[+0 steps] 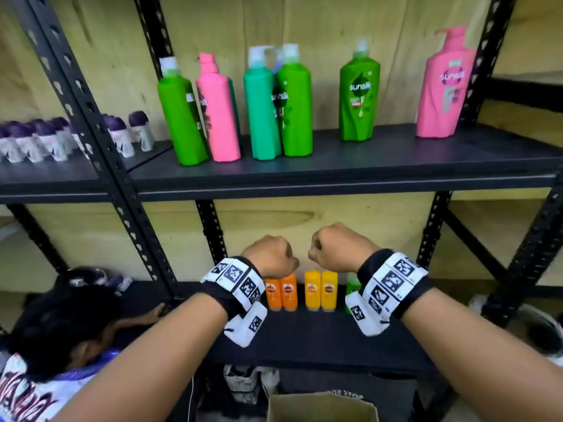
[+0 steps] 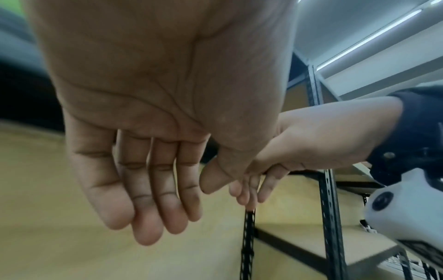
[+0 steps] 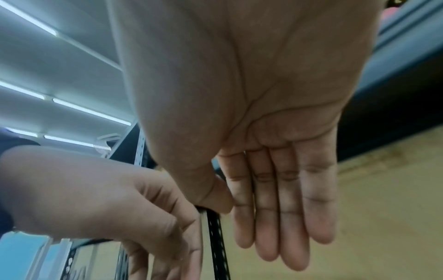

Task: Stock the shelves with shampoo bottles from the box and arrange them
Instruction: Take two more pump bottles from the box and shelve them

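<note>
Both my hands hang side by side in front of the lower shelf (image 1: pixel 304 339), holding nothing. My left hand (image 1: pixel 269 257) droops over two small orange bottles (image 1: pixel 281 292). My right hand (image 1: pixel 338 246) hovers above two small yellow bottles (image 1: pixel 320 290); a small green bottle (image 1: pixel 352 287) peeks out behind its wrist band. The wrist views show the left hand (image 2: pixel 148 208) and right hand (image 3: pixel 275 217) with relaxed, nearly straight fingers. Large green (image 1: pixel 182 117), pink (image 1: pixel 217 114), teal (image 1: pixel 261 111) and Sunsilk (image 1: pixel 359 95) pump bottles stand on the upper shelf (image 1: pixel 335 175). The cardboard box (image 1: pixel 323 408) sits open below.
Another person (image 1: pixel 54 324) crouches at the lower left with a hand (image 1: pixel 152 315) on the lower shelf's edge. Purple-capped roll-ons (image 1: pixel 61 138) fill the neighbouring left shelf. A large pink bottle (image 1: pixel 443 89) stands at the upper shelf's right end. Black perforated posts (image 1: pixel 100 141) frame the bays.
</note>
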